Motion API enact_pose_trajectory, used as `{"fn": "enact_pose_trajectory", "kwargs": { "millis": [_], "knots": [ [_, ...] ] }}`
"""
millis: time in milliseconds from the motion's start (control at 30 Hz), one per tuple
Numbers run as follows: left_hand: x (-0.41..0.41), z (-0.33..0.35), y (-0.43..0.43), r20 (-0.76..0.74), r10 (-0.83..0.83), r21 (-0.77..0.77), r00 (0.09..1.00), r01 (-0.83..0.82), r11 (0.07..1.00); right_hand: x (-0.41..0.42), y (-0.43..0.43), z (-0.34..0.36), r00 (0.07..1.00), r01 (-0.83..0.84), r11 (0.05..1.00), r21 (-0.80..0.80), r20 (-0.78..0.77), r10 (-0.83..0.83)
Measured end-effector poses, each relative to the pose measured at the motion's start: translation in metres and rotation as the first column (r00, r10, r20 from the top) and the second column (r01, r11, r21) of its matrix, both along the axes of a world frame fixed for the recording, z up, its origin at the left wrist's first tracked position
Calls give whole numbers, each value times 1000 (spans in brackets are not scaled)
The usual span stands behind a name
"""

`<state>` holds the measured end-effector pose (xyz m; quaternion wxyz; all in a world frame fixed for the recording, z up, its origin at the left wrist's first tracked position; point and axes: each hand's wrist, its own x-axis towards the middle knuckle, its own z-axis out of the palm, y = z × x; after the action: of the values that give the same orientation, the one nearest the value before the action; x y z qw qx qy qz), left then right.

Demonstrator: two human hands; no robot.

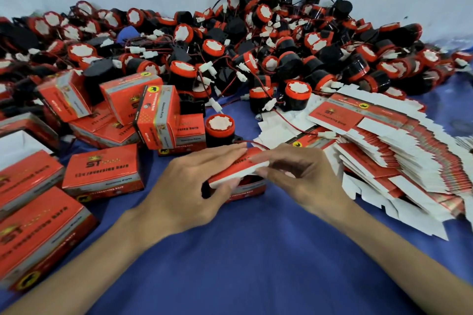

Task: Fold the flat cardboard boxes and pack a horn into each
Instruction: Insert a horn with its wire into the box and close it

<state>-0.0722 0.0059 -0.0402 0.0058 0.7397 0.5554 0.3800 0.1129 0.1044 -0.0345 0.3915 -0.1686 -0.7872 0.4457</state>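
A small red cardboard box (pixel 236 176) stands on the blue cloth (pixel 243 250) at the centre, its lid flap partly down over a dark inside. My left hand (pixel 194 186) grips its left side, fingers laid along the top and thumb at the front. My right hand (pixel 299 176) pinches the white edge of the lid flap from the right. One horn (pixel 220 128), black with a red cap, stands just behind the box with its red wire running past my fingers. A stack of flat boxes (pixel 384 151) lies fanned out to the right.
A big heap of horns (pixel 256 46) with tangled wires and white plugs fills the back against a pale wall. Several folded red boxes (pixel 102 174) lie and stand at the left.
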Motion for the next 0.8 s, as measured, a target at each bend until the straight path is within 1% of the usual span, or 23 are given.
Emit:
{"fn": "enact_pose_trajectory", "kwargs": {
  "millis": [67, 100, 133, 200, 233, 267, 300, 400, 467, 600, 700, 733, 800],
  "knots": [
    [-1, -1, 2, -24, -37, 33, 999, 38, 999, 0, 0, 1, 999, 38, 998, 41, 16, -39],
    [-2, -1, 3, -33, -54, 42, 998, 56, 998, 0, 0, 2, 996, 78, 991, 112, 35, -82],
    [-3, -1, 4, -47, -69, 51, 996, 71, 996, 0, 0, 4, 989, 124, 967, 222, 56, -140],
    [-7, -1, 4, -84, -90, 61, 992, 95, 994, 1, 0, 9, 968, 174, 877, 447, 83, -235],
    [-8, -1, 4, -104, -97, 66, 990, 104, 992, 2, 0, 11, 961, 179, 834, 521, 87, -261],
    [-9, -1, 5, -126, -100, 72, 987, 110, 991, 2, 1, 12, 959, 176, 808, 562, 87, -269],
    [-9, -1, 5, -148, -100, 74, 984, 112, 991, 3, 1, 11, 963, 162, 807, 567, 88, -255],
    [-9, -1, 3, -223, -90, 75, 971, 109, 991, 7, 5, 8, 985, 47, 865, 500, 122, -124],
    [-9, -1, 3, -271, -73, 79, 960, 98, 992, 8, 7, 4, 987, -5, 870, 492, 142, -75],
    [-8, 1, 1, -334, -47, 69, 941, 75, 995, 8, 10, -3, 987, -18, 806, 591, 139, -80],
    [-5, -3, -3, -388, -59, -34, 920, 49, 998, 8, 13, -7, 990, 21, 751, 660, 93, -109],
    [-4, -4, -4, -392, -60, -55, 918, 42, 998, 7, 13, -7, 990, 32, 736, 677, 81, -117],
    [-2, -2, -4, -379, -45, -38, 924, 33, 999, 6, 12, -8, 989, 46, 705, 708, 69, -133]
  ]
}}
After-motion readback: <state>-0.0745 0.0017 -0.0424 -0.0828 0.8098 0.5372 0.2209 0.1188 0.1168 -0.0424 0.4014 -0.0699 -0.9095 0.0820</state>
